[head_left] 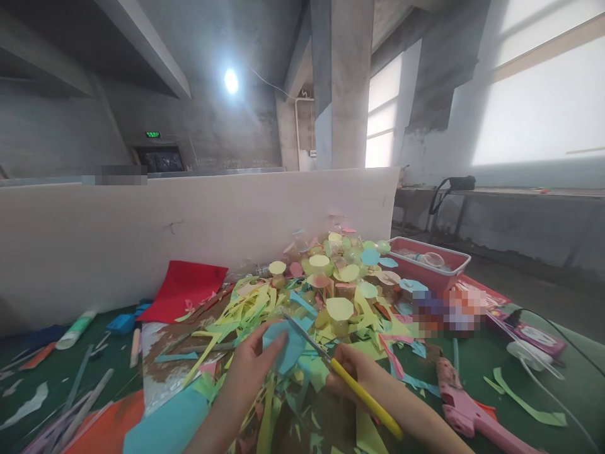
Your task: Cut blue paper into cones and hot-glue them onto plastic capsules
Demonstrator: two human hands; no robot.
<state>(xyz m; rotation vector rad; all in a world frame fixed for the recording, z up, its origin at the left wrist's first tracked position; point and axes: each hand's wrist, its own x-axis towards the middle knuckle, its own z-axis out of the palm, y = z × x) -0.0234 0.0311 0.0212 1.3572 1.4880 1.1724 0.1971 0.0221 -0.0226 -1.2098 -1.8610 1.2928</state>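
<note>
My left hand [248, 369] pinches a small light-blue piece of paper [286, 347] between thumb and fingers, just above a heap of paper scraps. My right hand [357, 372] grips yellow-handled scissors [331, 362], whose blades reach up and left into the edge of the blue paper. Both hands hover low over the green table [477, 359], near its front edge.
Yellow, green and pink paper strips and several cut paper circles [331, 277] pile up behind my hands. A red sheet [186, 284] lies at the left, a pink tray [432, 258] at the back right, a pink glue gun [466, 407] at the right. A white board [142, 233] walls off the back.
</note>
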